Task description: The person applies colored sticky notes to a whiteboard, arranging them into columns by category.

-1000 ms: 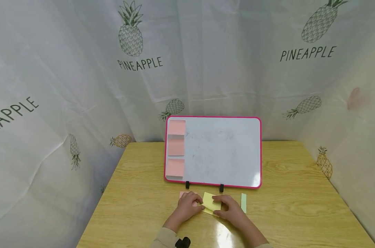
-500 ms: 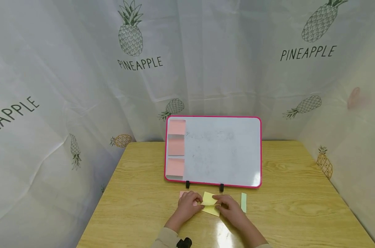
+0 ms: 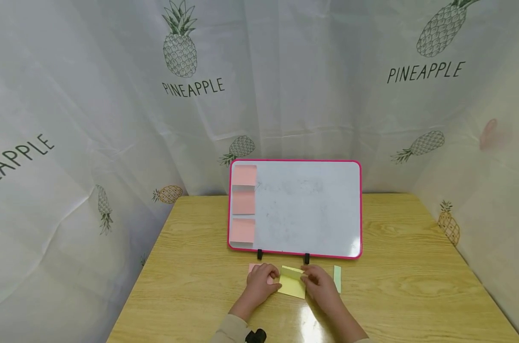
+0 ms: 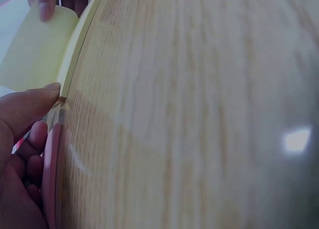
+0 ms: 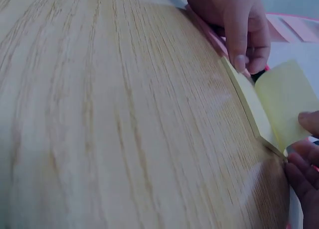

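A pad of yellow sticky notes point(image 3: 292, 289) lies on the table between my hands. Its top sticky note point(image 5: 285, 97) is lifted and bends up, away from the pad, in the right wrist view. My right hand point(image 3: 321, 286) pinches the right side of that lifted sheet. At the pad's left corner, my left hand point(image 3: 260, 284) holds it, thumb on top and other fingers curled. A pink sticky note pad point(image 4: 51, 174) lies partly under the left hand. Beyond the right hand is a narrow green sticky note pad point(image 3: 337, 279).
Behind the hands, a pink-framed whiteboard point(image 3: 308, 209) stands tilted on black feet point(image 3: 307, 258). Three pink sticky notes point(image 3: 244, 203) hang in a column along its left side. A pineapple-print curtain point(image 3: 302, 95) encloses the wooden table point(image 3: 191, 276).
The right hand has moved slightly up, away from the person, lifting the top yellow sheet from its near edge and folding it back. The left hand has stayed at the pad's left corner.
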A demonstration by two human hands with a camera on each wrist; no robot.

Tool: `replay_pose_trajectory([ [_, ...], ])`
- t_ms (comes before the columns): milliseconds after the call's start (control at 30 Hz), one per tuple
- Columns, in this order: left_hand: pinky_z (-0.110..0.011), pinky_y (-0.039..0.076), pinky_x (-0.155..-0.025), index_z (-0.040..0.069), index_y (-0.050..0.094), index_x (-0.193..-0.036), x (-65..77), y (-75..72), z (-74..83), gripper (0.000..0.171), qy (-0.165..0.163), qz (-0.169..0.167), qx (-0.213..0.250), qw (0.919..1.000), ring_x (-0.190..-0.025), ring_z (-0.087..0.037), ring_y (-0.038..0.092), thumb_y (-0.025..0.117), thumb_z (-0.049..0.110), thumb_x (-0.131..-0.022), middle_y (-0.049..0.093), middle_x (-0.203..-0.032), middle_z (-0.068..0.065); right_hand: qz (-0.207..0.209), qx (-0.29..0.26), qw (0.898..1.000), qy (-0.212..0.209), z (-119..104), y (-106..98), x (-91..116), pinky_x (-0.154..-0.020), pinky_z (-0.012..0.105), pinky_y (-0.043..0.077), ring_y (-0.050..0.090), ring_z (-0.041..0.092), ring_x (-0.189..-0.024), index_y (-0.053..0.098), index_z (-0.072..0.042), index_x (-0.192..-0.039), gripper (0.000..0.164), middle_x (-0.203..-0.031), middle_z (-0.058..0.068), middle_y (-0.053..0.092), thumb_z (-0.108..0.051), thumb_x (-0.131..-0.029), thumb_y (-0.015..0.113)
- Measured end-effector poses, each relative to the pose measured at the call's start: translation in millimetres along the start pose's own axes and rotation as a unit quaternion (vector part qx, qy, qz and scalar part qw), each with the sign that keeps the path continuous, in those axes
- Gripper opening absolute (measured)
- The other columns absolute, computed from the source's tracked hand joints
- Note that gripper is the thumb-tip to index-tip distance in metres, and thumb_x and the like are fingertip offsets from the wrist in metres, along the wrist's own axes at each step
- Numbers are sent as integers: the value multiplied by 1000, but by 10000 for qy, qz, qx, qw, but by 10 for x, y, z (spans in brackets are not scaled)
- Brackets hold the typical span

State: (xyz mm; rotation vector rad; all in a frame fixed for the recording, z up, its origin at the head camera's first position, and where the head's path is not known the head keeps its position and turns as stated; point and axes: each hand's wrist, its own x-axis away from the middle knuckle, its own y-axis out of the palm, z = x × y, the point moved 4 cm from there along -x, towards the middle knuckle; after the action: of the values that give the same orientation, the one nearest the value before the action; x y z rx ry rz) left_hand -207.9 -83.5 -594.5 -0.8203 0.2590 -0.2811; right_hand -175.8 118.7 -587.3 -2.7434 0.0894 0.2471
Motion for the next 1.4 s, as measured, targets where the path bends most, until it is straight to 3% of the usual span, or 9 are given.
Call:
replay_pose_trajectory([
  [200, -39, 35, -78, 24, 62, -89, 0, 1, 3, 21, -17, 4, 10, 10000, -89, -12, 45, 81, 24, -80, 51, -85, 16, 208, 305, 9992, 140, -7, -10, -19, -70, 23, 49, 54, 8, -81, 69, -6, -89, 4, -112, 8, 66, -2, -88, 70],
  [533, -40, 36, -80, 25, 64, -91, 0, 3, -10, 21, 36, 0, -8, 10000, -94, -14, 47, 81, 22, -79, 54, -90, 16, 460, 750, 9954, 388, -3, 19, -22, -66, 26, 46, 52, 10, -77, 71, -8, -102, 11, -99, 0, 67, -7, -91, 68],
  [633, -41, 37, -81, 26, 65, -93, 4, 7, -19, 22, 88, 8, -21, 10000, -97, -15, 48, 81, 21, -79, 56, -93, 16, 583, 661, 9953, 406, 0, 31, -13, -68, 26, 47, 54, 9, -77, 71, -8, -100, 10, -98, 1, 68, -7, -90, 68],
  [833, -44, 37, -83, 27, 65, -96, 15, 7, -23, 24, 154, -4, -28, 9999, -101, -18, 49, 81, 19, -80, 59, -101, 14, 565, 408, 9948, 748, 6, 50, -3, -64, 25, 46, 53, 10, -73, 71, -6, -106, 15, -81, -1, 62, -9, -92, 67],
  [1400, -44, 37, -84, 27, 67, -105, 26, -9, -4, 27, 192, -117, 85, 9997, -102, -18, 48, 79, 18, -82, 59, -103, 14, 822, -212, 9910, 1038, 33, 86, 4, -65, 24, 48, 57, 14, -76, 70, -3, -100, 10, -85, 4, 66, -9, -94, 64],
])
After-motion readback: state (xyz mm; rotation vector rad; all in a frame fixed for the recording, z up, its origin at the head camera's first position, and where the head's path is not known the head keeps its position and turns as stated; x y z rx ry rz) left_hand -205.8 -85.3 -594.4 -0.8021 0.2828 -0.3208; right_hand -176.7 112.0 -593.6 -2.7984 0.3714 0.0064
